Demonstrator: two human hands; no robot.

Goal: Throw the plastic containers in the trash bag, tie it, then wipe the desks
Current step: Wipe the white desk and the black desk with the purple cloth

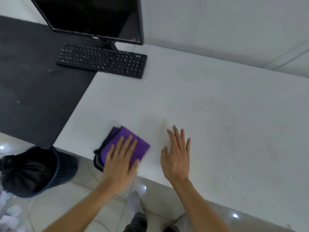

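A folded purple cloth (133, 141) with a dark edge lies on the white desk (209, 106) near its front left corner. My left hand (121, 158) presses flat on the cloth with straight fingers. My right hand (177, 154) lies open just to the right of the cloth, fingers spread, over the desk's front edge; whether it touches the surface I cannot tell. On the floor to the left stands a dark mesh bin (63, 166) holding a black trash bag (21, 171) gathered at its top.
A black keyboard (102, 60) and a black monitor (90, 15) sit at the back, straddling the white desk and a black desk (33, 81) on the left. White walls rise behind. Crumpled paper (11, 215) lies on the tiled floor at bottom left.
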